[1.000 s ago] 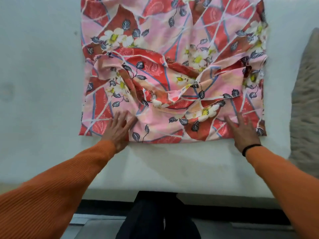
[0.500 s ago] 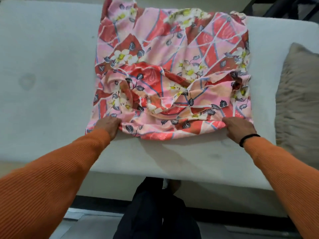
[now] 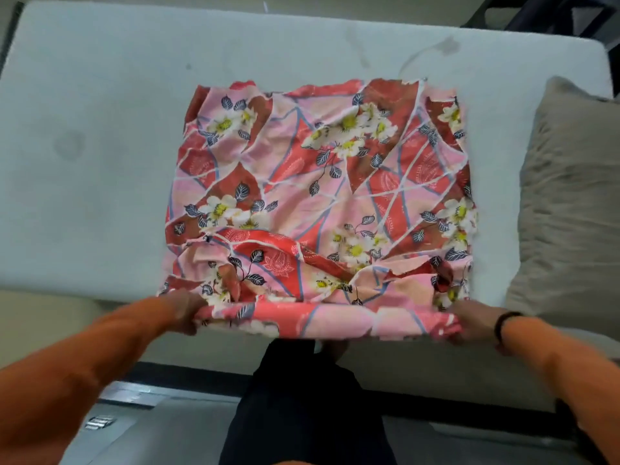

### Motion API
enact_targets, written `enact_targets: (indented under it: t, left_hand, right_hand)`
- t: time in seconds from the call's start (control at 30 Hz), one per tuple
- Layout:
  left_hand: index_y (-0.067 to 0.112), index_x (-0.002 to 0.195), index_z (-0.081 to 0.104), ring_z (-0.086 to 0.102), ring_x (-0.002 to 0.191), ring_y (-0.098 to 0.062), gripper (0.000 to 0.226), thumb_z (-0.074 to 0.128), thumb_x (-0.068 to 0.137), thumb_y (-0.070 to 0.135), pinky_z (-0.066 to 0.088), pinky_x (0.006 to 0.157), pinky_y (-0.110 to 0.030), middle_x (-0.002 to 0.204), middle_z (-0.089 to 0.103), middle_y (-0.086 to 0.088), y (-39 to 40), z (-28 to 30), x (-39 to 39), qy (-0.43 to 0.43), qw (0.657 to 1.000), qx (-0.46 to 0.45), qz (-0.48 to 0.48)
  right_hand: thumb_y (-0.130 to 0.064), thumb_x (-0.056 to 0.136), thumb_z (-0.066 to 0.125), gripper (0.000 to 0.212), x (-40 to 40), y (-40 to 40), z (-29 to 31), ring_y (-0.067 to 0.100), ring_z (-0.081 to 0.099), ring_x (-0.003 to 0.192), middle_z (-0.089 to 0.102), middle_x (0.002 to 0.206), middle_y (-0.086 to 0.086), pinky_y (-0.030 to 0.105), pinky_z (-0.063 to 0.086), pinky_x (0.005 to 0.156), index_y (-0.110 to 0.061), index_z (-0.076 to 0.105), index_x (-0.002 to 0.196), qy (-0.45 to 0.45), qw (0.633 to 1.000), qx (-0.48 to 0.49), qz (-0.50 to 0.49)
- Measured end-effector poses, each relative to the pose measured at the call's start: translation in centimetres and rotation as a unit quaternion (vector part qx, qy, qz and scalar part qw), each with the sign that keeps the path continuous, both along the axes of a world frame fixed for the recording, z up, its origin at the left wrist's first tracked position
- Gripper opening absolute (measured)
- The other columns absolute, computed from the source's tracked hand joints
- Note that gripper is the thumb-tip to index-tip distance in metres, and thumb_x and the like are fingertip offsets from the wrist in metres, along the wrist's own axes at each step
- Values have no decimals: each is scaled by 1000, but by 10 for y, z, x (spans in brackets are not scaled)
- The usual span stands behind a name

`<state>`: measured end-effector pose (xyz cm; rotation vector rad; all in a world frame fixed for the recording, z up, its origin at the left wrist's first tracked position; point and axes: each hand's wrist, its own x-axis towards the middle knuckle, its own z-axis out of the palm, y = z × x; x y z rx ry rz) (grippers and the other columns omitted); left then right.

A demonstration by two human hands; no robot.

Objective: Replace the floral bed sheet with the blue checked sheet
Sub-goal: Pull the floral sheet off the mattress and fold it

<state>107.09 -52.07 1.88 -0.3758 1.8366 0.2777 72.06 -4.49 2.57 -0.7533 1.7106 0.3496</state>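
Since a half second ago, both hands have pulled the near edge of the floral sheet (image 3: 318,203) toward the person and lifted it, so that edge now hangs past the near side of the mattress (image 3: 100,162) instead of lying on it. The left hand (image 3: 186,310) grips the near left corner and the right hand (image 3: 469,322) grips the near right corner; each grip is clamped on the cloth with fingers curled round it, though motion blur hides the fingers' detail. A dark band (image 3: 503,325) sits on the right wrist, and orange sleeves (image 3: 84,364) cover both arms.

Folded into a rough rectangle, the sheet is pink and red with white-and-yellow flowers, dark blue leaves and pale crossing lines. Its far half lies fairly flat on the mattress; the near half is bunched into wrinkles, and the held edge is rolled into a taut band between the two hands.

Bare mattress shows wide to the left of the sheet and beyond its far edge. On the right, a beige pillow (image 3: 570,203) lies near the sheet's right edge, with a narrow strip of mattress between them.
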Motion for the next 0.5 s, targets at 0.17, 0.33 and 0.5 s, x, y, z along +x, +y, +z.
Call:
enact_targets:
  t: [0.17,0.33,0.5]
  left_hand:
    - [7,116,68,72,91,-41,36,63,86,27,59,78,-56,105,74,-24,-64,28,-69,51,851,22,523]
    - [8,112,73,66,82,-30,31,79,81,8,47,74,-28,95,70,-14,-131,49,-156,143,952,-151,226]
    - [14,119,68,68,88,-37,32,70,88,22,57,85,-44,99,70,-19,-161,37,-199,216,936,-219,173]
  right_hand:
    - [-9,84,78,17,-90,-54,40,-7,61,59,67,60,-17,10,45,58,-26,75,89,43,995,-67,-65]
    - [-8,86,78,15,-156,-105,45,5,56,52,62,55,-12,7,42,49,-13,77,100,127,977,-122,-122]
    - [-12,89,71,5,-201,-150,22,34,59,74,68,93,25,37,51,60,-7,69,91,277,928,-137,-206]
